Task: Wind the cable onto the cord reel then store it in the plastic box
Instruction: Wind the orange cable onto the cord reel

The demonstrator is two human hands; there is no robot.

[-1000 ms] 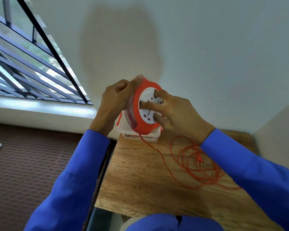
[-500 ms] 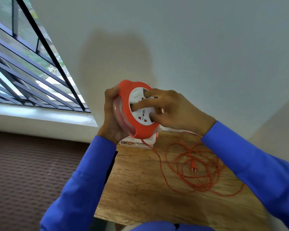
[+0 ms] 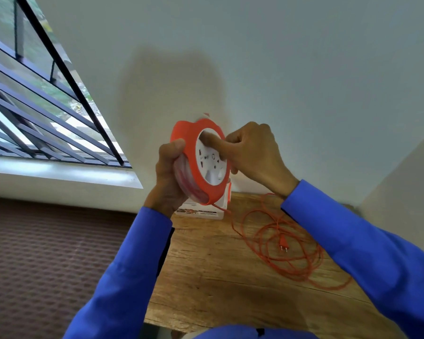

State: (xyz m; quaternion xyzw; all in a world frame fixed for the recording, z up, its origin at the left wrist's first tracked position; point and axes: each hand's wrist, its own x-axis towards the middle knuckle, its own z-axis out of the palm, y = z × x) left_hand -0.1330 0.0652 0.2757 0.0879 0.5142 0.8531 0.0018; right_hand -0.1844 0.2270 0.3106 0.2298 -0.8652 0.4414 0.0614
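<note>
A wooden table [image 3: 206, 277] stands against a pale wall. Above it the left hand [image 3: 168, 172] clasps the cord reel [image 3: 201, 162] while the right hand [image 3: 252, 152] fingers grip its white hub, mid-winding. Below the right wrist, loose cable [image 3: 291, 253] awaits; plastic box [image 3: 201, 211] sits under the reel.

Cord reel [image 3: 201, 165] held above desk [image 3: 206, 277]; plastic box [image 3: 201, 211] behind it; cable [image 3: 287, 250] coiled at 4 o'clock.
</note>
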